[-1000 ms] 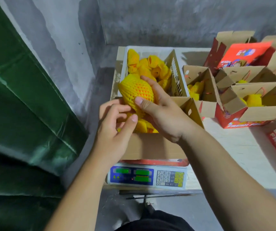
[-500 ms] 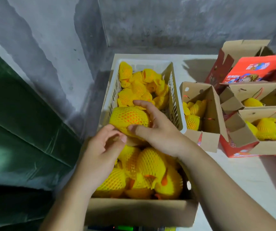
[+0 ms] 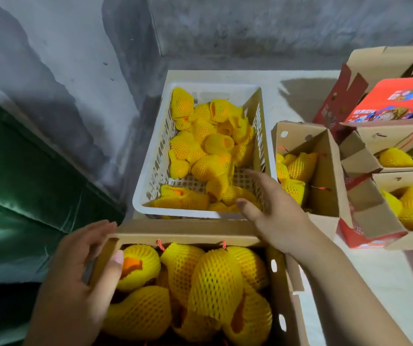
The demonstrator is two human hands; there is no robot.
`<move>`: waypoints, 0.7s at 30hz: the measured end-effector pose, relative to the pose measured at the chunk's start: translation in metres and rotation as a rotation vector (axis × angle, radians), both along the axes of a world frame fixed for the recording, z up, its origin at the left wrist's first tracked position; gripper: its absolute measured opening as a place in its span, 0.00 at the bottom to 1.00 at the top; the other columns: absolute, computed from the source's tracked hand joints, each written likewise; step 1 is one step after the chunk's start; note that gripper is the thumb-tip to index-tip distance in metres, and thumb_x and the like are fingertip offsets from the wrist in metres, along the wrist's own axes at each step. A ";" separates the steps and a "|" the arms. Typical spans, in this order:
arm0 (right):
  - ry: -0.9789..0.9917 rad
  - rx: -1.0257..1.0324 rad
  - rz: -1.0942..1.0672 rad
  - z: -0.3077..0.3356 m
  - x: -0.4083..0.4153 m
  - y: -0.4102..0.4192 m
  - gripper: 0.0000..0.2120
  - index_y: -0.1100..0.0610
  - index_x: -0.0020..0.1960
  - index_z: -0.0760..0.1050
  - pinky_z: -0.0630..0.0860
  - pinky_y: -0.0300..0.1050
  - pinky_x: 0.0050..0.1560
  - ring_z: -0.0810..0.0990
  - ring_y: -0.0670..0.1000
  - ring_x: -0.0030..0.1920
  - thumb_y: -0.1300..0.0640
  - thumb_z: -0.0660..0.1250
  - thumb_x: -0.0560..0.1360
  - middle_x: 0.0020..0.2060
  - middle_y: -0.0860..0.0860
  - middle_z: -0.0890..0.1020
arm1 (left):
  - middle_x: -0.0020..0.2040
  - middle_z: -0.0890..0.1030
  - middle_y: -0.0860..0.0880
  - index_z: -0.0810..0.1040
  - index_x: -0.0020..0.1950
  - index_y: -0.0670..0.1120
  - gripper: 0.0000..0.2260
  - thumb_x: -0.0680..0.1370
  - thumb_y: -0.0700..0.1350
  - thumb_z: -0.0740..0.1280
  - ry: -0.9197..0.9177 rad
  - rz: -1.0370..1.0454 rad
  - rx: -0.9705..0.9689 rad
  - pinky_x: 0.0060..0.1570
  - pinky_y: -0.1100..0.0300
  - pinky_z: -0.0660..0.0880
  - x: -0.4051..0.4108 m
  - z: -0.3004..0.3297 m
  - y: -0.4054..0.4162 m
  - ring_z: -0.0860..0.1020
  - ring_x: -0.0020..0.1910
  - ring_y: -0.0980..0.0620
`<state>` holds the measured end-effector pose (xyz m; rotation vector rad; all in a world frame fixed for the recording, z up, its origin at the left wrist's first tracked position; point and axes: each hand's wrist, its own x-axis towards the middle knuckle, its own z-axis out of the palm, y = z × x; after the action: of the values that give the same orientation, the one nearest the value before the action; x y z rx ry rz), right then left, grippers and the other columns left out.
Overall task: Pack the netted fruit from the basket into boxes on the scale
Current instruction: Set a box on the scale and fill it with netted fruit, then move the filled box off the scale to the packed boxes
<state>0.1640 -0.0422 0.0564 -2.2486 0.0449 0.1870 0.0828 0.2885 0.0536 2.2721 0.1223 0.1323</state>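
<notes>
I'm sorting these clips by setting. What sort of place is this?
Probably a small fruit-packing room: a white plastic basket of foam-netted fruit, printed cardboard boxes partly filled on a white table, and bare concrete walls.

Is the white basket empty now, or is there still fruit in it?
Not empty. The white basket still holds many yellow netted fruit, though some bare bottom shows near the front.

scale: hidden under box (image 3: pixel 188 237) | right boxes (image 3: pixel 400 236): edge-cropped
</notes>
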 end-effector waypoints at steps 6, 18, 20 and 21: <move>0.101 0.034 -0.062 -0.007 -0.099 0.006 0.42 0.29 0.80 0.40 0.52 0.47 0.81 0.43 0.37 0.81 0.34 0.64 0.77 0.81 0.31 0.43 | 0.69 0.73 0.58 0.55 0.78 0.72 0.33 0.80 0.50 0.67 0.265 -0.013 0.060 0.47 0.56 0.73 -0.017 -0.004 0.001 0.77 0.51 0.58; 0.306 -0.368 -0.217 0.016 -0.146 0.028 0.11 0.51 0.65 0.72 0.77 0.51 0.58 0.81 0.58 0.58 0.51 0.57 0.86 0.60 0.53 0.82 | 0.67 0.81 0.61 0.69 0.77 0.68 0.28 0.85 0.39 0.61 0.350 -0.232 -0.118 0.73 0.42 0.70 -0.019 0.001 0.025 0.78 0.67 0.59; 0.286 -0.319 -0.230 0.020 -0.153 0.028 0.10 0.51 0.63 0.73 0.77 0.49 0.57 0.81 0.56 0.56 0.53 0.57 0.86 0.59 0.52 0.82 | 0.65 0.81 0.64 0.70 0.74 0.72 0.26 0.85 0.42 0.62 0.341 -0.286 -0.132 0.73 0.41 0.71 -0.023 0.008 0.027 0.79 0.65 0.58; 0.276 -0.292 -0.246 0.021 -0.159 0.029 0.08 0.50 0.61 0.74 0.77 0.49 0.55 0.81 0.54 0.54 0.53 0.57 0.86 0.56 0.51 0.83 | 0.64 0.82 0.64 0.70 0.74 0.72 0.26 0.85 0.42 0.62 0.349 -0.309 -0.132 0.72 0.40 0.71 -0.026 0.012 0.027 0.80 0.65 0.56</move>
<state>0.0053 -0.0131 0.0777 -2.4650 0.5232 0.3762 0.0572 0.3158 0.0654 2.1335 -0.0381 -0.4239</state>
